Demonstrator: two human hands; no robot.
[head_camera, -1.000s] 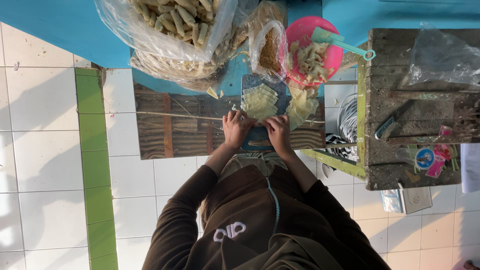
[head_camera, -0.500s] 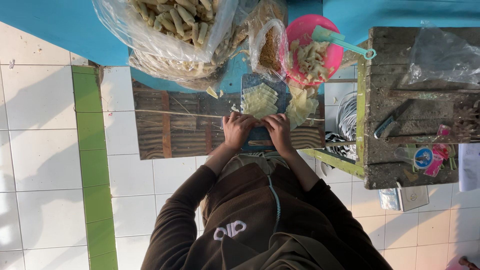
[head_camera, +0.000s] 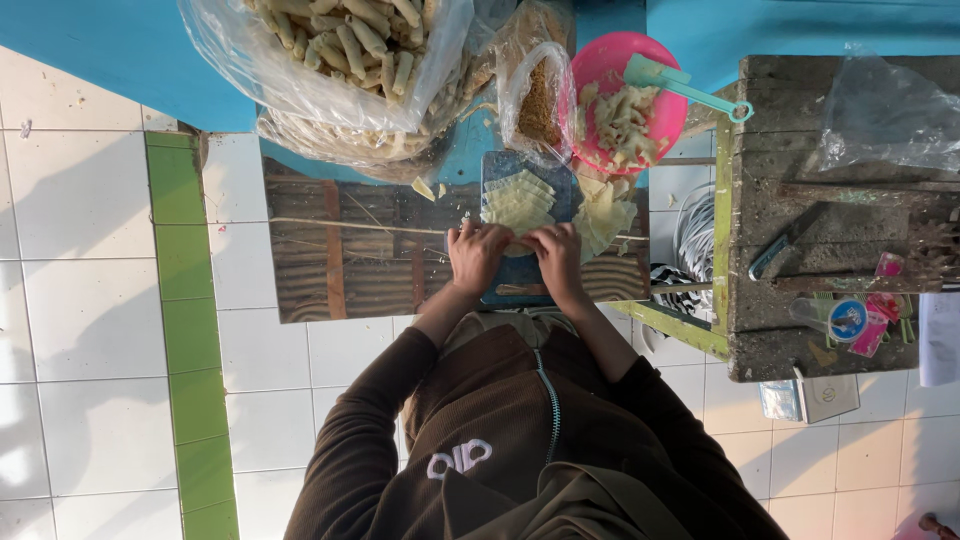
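A blue board (head_camera: 497, 168) lies on a low slatted wooden table (head_camera: 340, 255) and carries a stack of pale yellow square sheets (head_camera: 517, 200). My left hand (head_camera: 478, 255) and my right hand (head_camera: 557, 262) sit side by side at the board's near edge. The fingers of both curl over one pale sheet (head_camera: 520, 246) between them, which they mostly hide. A second loose pile of sheets (head_camera: 603, 215) lies just right of the board.
Beyond the board stand a pink bowl (head_camera: 610, 60) of pale pieces with a teal scoop (head_camera: 680, 85), a small bag of brown filling (head_camera: 540, 100) and a big clear bag of rolled sticks (head_camera: 340, 50). A rough wooden bench (head_camera: 830, 300) with a knife (head_camera: 785, 245) is at the right.
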